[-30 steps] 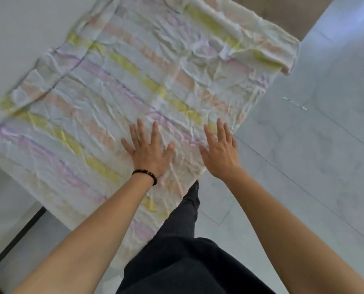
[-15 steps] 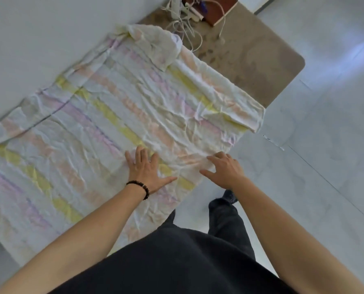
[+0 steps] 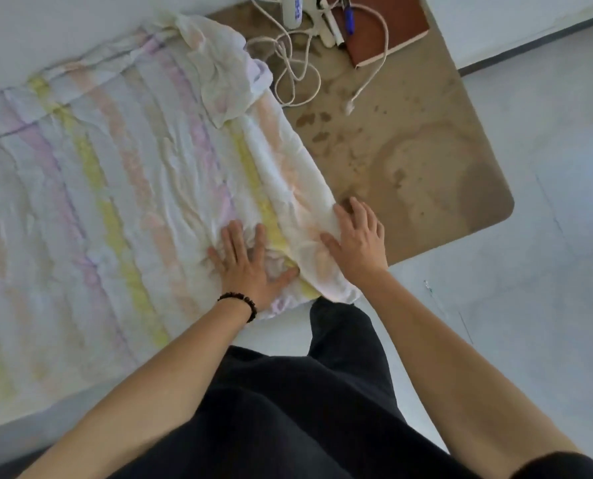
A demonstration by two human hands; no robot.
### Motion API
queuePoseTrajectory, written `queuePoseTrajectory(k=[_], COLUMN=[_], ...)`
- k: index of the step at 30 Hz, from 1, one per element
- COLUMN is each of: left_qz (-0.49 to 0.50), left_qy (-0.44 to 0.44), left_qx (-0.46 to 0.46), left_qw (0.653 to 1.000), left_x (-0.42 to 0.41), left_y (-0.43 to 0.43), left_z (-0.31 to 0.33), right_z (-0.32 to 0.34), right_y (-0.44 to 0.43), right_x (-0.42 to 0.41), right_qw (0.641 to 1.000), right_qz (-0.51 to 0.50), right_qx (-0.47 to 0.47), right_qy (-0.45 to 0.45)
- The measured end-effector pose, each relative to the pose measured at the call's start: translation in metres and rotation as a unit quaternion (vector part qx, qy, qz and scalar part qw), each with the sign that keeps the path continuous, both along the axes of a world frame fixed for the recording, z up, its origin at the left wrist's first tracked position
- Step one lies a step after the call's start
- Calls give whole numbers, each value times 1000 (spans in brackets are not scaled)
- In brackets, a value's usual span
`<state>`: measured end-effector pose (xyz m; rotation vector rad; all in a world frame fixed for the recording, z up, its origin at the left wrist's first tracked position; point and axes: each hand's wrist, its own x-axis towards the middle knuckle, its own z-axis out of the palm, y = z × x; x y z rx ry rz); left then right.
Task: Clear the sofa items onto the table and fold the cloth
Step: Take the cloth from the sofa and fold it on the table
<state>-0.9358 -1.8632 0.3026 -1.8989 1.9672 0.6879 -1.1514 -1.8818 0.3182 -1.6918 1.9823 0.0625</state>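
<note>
A wrinkled white cloth [image 3: 115, 188] with yellow, pink and orange stripes lies spread over the white sofa [image 3: 46, 25] and onto the brown table [image 3: 426, 160]. My left hand [image 3: 250, 261], with a dark bead bracelet at the wrist, lies flat on the cloth near its right end, fingers apart. Just to its right, my right hand [image 3: 357, 243] rests palm down on the cloth's right edge, fingertips reaching the table top. A corner of the cloth is bunched up at the far end.
On the table's far end lie a brown notebook [image 3: 385, 25], a white cable [image 3: 298, 63], a blue pen [image 3: 348, 15] and a white device [image 3: 293, 8]. My dark trousers [image 3: 305, 409] fill the near middle. Pale floor tiles [image 3: 547, 305] spread to the right.
Both hands slid rightward along the cloth toward its right edge. The view shifted, bringing the table and the items on it into sight.
</note>
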Motion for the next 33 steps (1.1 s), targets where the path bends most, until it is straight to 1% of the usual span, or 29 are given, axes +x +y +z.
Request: queuePoseTrajectory(k=[3, 4, 6, 8, 9, 12, 14, 15, 17, 19, 21, 22, 24, 26, 29, 31, 33], left_qz=[54, 72, 102, 130, 147, 179, 195, 202, 206, 211, 224, 233, 256, 285, 335, 359, 387], left_qy=[-22, -25, -37, -36, -30, -24, -23, -25, -27, -18, 3, 13, 29, 43, 75, 87, 86], left_qx=[15, 23, 57, 82, 86, 84, 76, 74, 63, 40, 21, 17, 26, 1, -53, -100, -146], left_qw=[998, 997, 992, 988, 985, 980, 978, 976, 976, 976, 974, 972, 966, 958, 938, 924, 906], left_x=[-28, -36, -52, -64, -70, -81, -84, -85, -91, -95, -96, -95, -99, -106, -114, -130, -153], left_y=[25, 25, 21, 27, 31, 35, 41, 47, 60, 62, 59, 61, 76, 86, 70, 58, 43], left_z=[-4, -2, 3, 9, 13, 19, 21, 21, 21, 21, 25, 29, 41, 49, 61, 61, 56], right_z=[6, 10, 18, 20, 21, 21, 21, 20, 19, 19, 25, 28, 37, 48, 60, 61, 54], right_y=[-4, -14, -38, -54, -60, -75, -72, -67, -53, -50, -56, -58, -56, -63, -98, -124, -149], right_x=[-43, -56, -73, -78, -78, -72, -73, -76, -84, -90, -91, -90, -86, -79, -62, -51, -41], right_qw=[996, 993, 983, 966, 961, 958, 958, 956, 947, 940, 946, 950, 954, 966, 975, 967, 966], right_qz=[85, 103, 102, 101, 99, 82, 114, 141, 181, 199, 186, 164, 133, 144, 189, 232, 235], right_qx=[11, 29, 114, 194, 209, 215, 219, 226, 254, 272, 258, 253, 250, 204, 111, 89, 83], right_qy=[-32, -46, -99, -142, -151, -169, -146, -120, -80, -62, -68, -81, -94, -69, -46, -45, -68])
